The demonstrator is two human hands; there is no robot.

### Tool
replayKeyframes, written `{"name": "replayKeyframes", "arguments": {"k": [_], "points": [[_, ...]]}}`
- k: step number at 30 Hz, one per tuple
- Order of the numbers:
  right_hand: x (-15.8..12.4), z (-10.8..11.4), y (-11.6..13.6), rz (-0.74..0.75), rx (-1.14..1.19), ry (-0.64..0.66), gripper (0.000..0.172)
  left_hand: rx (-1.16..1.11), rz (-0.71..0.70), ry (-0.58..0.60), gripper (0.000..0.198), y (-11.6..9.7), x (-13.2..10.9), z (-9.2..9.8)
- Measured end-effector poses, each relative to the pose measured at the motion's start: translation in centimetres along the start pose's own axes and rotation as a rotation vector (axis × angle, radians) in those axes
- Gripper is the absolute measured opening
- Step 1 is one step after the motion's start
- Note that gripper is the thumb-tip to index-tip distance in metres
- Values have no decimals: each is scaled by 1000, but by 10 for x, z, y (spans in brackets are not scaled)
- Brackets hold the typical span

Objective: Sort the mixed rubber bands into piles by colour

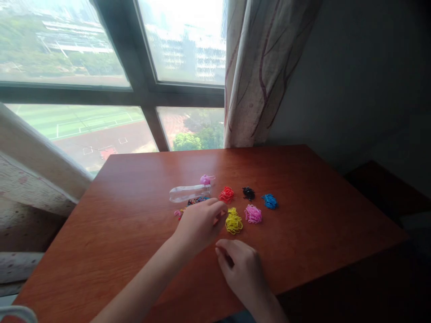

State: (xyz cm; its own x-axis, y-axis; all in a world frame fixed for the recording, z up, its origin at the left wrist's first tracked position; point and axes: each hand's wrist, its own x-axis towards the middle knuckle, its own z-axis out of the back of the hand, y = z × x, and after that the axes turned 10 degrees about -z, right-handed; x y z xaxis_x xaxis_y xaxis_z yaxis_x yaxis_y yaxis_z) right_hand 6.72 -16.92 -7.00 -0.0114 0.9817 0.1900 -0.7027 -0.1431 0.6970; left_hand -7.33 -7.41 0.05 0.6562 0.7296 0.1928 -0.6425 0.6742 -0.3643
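My left hand (201,223) reaches over the table with its fingers pinched together, right beside a pile of yellow rubber bands (233,222). Whatever its fingertips may hold is too small to make out. Partly hidden behind that hand lies a mixed heap of coloured rubber bands (198,200). My right hand (241,264) rests nearer the front edge, just below the yellow pile, thumb and forefinger closed together; I cannot see whether anything is between them. Sorted piles lie beyond: red bands (226,194), black bands (248,193), pink bands (253,214) and blue bands (270,201).
A clear plastic container (188,194) lies on its side behind the mixed heap, close to a pink-purple object (205,179). The brown wooden table (134,224) meets a window (188,130) at the back. Curtains (259,72) hang at both sides.
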Motion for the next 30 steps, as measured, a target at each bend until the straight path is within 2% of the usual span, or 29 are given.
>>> {"name": "replayKeyframes", "arguments": {"k": [3, 8, 11, 15, 19, 22, 30], "points": [[0, 0, 0, -16, -6, 17, 18, 34, -12, 14, 18, -6, 36, -2], [-1, 0, -2, -7, -1, 30, 19, 83, -6, 56, 18, -5, 87, -21], [-1, 0, -2, -1, 18, 18, 18, 103, 4, 91, 17, -4, 105, -31], [0, 0, -2, 5, 12, 26, 19, 112, -7, 116, 19, -8, 114, -38], [0, 2, 0, -13, 11, 32, 19, 115, -11, 111, 19, -9, 108, -34], [0, 3, 1, -22, 9, 44, 19, 121, 7, 87, 20, -6, 92, -24], [-1, 2, 3, -37, -51, 79, 20, 102, 57, 38, 19, 7, 22, 12]]}}
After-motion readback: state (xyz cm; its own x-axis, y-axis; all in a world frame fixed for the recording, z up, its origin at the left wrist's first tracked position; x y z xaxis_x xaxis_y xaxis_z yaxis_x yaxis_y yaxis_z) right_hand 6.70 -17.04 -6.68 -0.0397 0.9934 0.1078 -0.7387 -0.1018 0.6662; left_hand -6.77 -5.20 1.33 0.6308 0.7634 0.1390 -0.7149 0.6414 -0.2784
